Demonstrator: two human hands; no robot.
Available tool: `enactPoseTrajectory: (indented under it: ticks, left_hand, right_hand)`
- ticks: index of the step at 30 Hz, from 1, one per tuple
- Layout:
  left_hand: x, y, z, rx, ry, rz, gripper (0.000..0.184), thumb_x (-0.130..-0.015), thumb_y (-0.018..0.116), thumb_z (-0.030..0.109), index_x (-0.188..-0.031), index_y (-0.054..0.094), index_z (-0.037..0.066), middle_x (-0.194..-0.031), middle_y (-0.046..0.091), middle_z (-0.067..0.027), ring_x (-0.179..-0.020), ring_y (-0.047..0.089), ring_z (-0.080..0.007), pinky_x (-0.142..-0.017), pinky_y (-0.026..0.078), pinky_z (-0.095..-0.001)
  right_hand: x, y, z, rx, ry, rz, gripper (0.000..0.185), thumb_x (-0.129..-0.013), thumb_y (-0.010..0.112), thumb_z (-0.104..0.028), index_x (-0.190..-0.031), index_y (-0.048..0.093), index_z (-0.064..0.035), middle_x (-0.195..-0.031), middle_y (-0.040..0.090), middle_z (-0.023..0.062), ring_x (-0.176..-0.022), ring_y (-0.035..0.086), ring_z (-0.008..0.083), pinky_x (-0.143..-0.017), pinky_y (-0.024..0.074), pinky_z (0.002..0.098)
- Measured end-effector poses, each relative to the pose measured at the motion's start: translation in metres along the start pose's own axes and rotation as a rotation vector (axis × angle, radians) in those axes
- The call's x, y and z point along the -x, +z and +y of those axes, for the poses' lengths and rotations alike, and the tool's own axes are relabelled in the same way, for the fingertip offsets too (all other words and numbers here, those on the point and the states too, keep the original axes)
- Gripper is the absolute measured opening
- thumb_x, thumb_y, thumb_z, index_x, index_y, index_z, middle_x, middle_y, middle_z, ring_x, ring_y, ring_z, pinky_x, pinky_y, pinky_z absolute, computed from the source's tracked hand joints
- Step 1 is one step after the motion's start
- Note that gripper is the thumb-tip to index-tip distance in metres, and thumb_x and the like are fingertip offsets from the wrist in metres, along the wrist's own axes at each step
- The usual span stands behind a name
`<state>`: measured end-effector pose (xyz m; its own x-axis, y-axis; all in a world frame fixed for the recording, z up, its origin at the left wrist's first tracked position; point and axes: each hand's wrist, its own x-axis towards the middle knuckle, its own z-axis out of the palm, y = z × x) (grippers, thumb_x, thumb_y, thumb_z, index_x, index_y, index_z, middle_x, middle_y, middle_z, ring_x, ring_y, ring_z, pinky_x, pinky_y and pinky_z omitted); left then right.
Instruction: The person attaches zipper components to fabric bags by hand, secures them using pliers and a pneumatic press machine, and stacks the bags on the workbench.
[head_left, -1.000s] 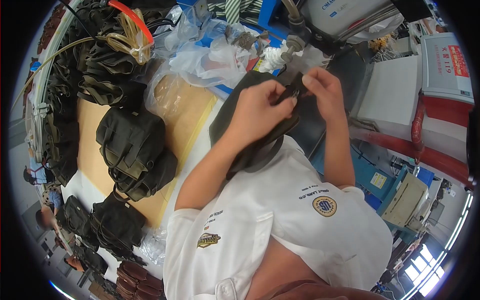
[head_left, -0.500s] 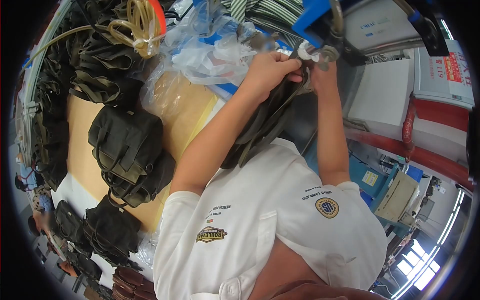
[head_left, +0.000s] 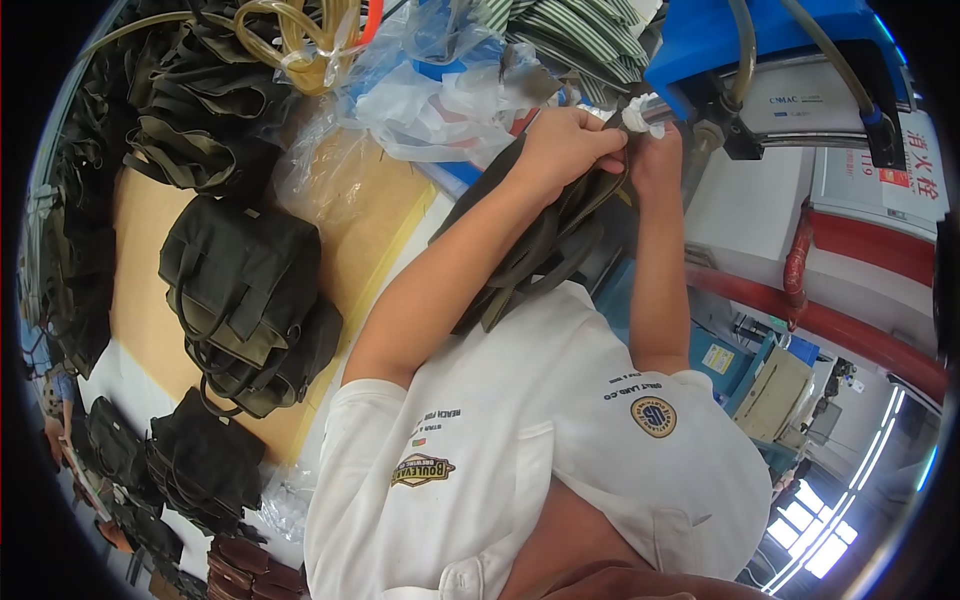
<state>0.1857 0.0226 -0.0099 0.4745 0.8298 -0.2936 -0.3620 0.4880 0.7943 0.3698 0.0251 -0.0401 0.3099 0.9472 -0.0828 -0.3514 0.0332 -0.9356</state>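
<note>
In the upper middle, my left hand (head_left: 572,150) is closed, thumb and fingers pinching the edge of a dark olive fabric bag (head_left: 540,245). The bag hangs between my forearms, against my white shirt, its straps drooping. My right hand (head_left: 656,165) is raised beside it, just below a metal rod (head_left: 652,106) whose end is wrapped in white material. The fingers of that hand are mostly hidden, so what they hold cannot be made out. Both hands are close to the rod, which projects from a blue machine (head_left: 700,45).
Dark bags (head_left: 240,270) stand on the tan table (head_left: 140,300) to the left, with more piled behind. Clear plastic bags (head_left: 420,110), a coiled yellowish hose (head_left: 300,45) and striped fabric (head_left: 580,35) lie at the back. A red pipe (head_left: 840,320) runs along the right.
The view has shifted, showing more of the blue machine. My left hand and the bag's edge are now closer to the white-wrapped rod, and the bag has moved slightly.
</note>
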Motion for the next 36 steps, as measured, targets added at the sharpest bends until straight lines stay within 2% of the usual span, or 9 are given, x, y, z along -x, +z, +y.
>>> enactPoseTrajectory:
  ticks: [6,12,14,17,20,22,25,31,36]
  left_hand:
    - [0.002,0.001,0.000,0.013,0.016,0.002,0.018,-0.083,0.073,0.009,-0.087,0.067,-0.007,-0.082,0.069,-0.0108,-0.069,0.070,-0.0172,-0.067,0.054,-0.0254]
    - [0.001,-0.001,-0.004,0.022,0.028,-0.022,0.018,-0.084,0.072,0.010,-0.088,0.066,-0.006,-0.083,0.070,-0.0105,-0.070,0.070,-0.0163,-0.067,0.054,-0.0249]
    - [0.005,-0.001,-0.004,0.013,0.047,-0.019,0.018,-0.084,0.072,0.011,-0.089,0.065,-0.006,-0.084,0.070,-0.0107,-0.071,0.070,-0.0161,-0.068,0.054,-0.0251]
    - [0.015,0.001,-0.005,-0.076,0.067,-0.065,0.019,-0.085,0.072,0.012,-0.091,0.064,-0.004,-0.083,0.070,-0.0089,-0.071,0.069,-0.0139,-0.068,0.053,-0.0241]
    - [0.041,0.007,0.001,-0.404,0.155,-0.087,0.018,-0.085,0.071,0.012,-0.091,0.064,-0.003,-0.083,0.071,-0.0063,-0.071,0.069,-0.0108,-0.067,0.052,-0.0234]
    - [0.065,0.009,0.004,-0.490,0.197,-0.103,0.015,-0.085,0.070,0.011,-0.092,0.064,-0.001,-0.082,0.072,-0.0044,-0.070,0.067,-0.0081,-0.067,0.051,-0.0231]
    - [0.100,0.008,0.009,-0.601,0.272,-0.097,0.015,-0.085,0.069,0.008,-0.096,0.065,-0.001,-0.084,0.072,-0.0047,-0.073,0.067,-0.0083,-0.069,0.051,-0.0231]
    - [0.145,0.012,0.015,-0.614,0.437,0.057,0.015,-0.084,0.067,0.002,-0.098,0.067,0.000,-0.085,0.071,-0.0054,-0.077,0.066,-0.0088,-0.069,0.051,-0.0229]
    - [0.159,0.014,0.013,-0.723,0.506,0.215,0.012,-0.083,0.069,0.003,-0.095,0.068,0.001,-0.081,0.070,-0.0047,-0.075,0.065,-0.0075,-0.067,0.050,-0.0227]
  right_hand:
    - [-0.004,-0.009,0.000,0.077,0.027,-0.070,0.010,-0.094,0.057,-0.007,-0.103,0.061,-0.0033,-0.100,0.065,0.0074,-0.091,0.066,0.0203,-0.076,0.0550,0.0347]
    - [0.002,0.002,-0.005,0.026,0.094,-0.026,0.009,-0.094,0.056,-0.008,-0.100,0.062,-0.0033,-0.096,0.065,0.0054,-0.083,0.065,0.0165,-0.072,0.0529,0.0301]
    - [0.012,0.006,-0.011,0.081,0.090,-0.001,0.007,-0.093,0.062,-0.011,-0.097,0.064,-0.0053,-0.088,0.064,0.0014,-0.074,0.059,0.0108,-0.067,0.0482,0.0260]
    - [0.029,0.006,-0.020,0.133,0.049,0.029,0.008,-0.093,0.065,-0.013,-0.096,0.064,-0.0058,-0.085,0.062,-0.0006,-0.070,0.054,0.0076,-0.064,0.0442,0.0238]
    - [0.062,0.010,-0.028,0.079,0.040,0.048,0.008,-0.094,0.065,-0.013,-0.095,0.064,-0.0055,-0.083,0.060,-0.0015,-0.068,0.051,0.0064,-0.063,0.0416,0.0228]
    - [0.085,0.012,-0.038,0.074,0.028,0.045,0.008,-0.094,0.064,-0.012,-0.095,0.064,-0.0050,-0.082,0.059,-0.0016,-0.069,0.051,0.0061,-0.063,0.0414,0.0226]
    - [0.109,0.013,-0.048,0.076,-0.070,-0.092,0.012,-0.094,0.066,-0.014,-0.094,0.063,-0.0030,-0.083,0.059,-0.0005,-0.071,0.051,0.0075,-0.064,0.0414,0.0226]
    - [0.106,0.025,-0.066,0.269,-0.375,-0.606,0.016,-0.091,0.070,-0.013,-0.093,0.064,0.0018,-0.084,0.060,0.0048,-0.074,0.051,0.0108,-0.066,0.0406,0.0231]
    - [0.097,0.041,-0.066,0.242,-0.385,-0.758,0.015,-0.089,0.071,-0.011,-0.091,0.065,0.0015,-0.085,0.061,0.0056,-0.074,0.051,0.0111,-0.065,0.0395,0.0237]
